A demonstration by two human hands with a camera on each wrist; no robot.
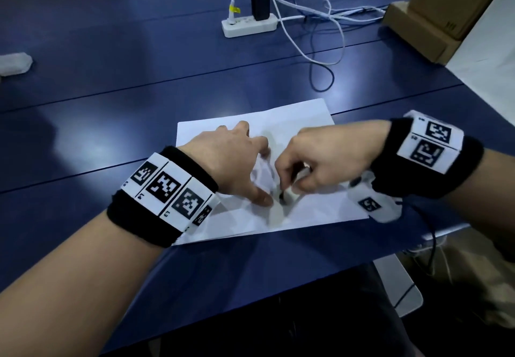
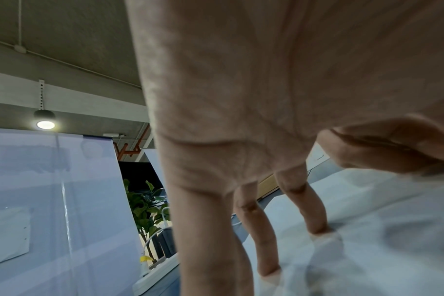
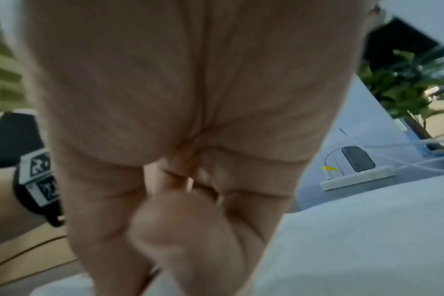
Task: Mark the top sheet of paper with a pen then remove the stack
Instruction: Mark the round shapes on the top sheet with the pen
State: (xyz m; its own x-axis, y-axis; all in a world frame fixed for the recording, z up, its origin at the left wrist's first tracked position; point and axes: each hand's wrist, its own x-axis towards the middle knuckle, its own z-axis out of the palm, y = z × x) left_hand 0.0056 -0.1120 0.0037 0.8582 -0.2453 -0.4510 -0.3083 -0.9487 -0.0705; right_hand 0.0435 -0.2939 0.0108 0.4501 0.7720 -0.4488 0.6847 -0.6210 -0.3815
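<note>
A stack of white paper (image 1: 306, 122) lies on the blue table (image 1: 111, 91) near its front edge. My left hand (image 1: 250, 161) rests on the top sheet with spread, straight fingers (image 2: 314, 212) whose tips press the paper (image 2: 368, 260). My right hand (image 1: 295, 178) is curled round a white pen (image 1: 289, 193) with a dark tip that touches the sheet just right of my left thumb. In the right wrist view the right hand (image 3: 190, 220) shows bent fingers over the paper (image 3: 368, 240), and the pen is hidden. A blurred translucent shape sits between the hands.
A white power strip (image 1: 249, 24) with a black adapter and loose cables (image 1: 320, 58) lies at the back. Cardboard boxes (image 1: 434, 22) stand at the back right. A white crumpled object (image 1: 14, 63) sits far left. The table's right edge runs close past my right wrist.
</note>
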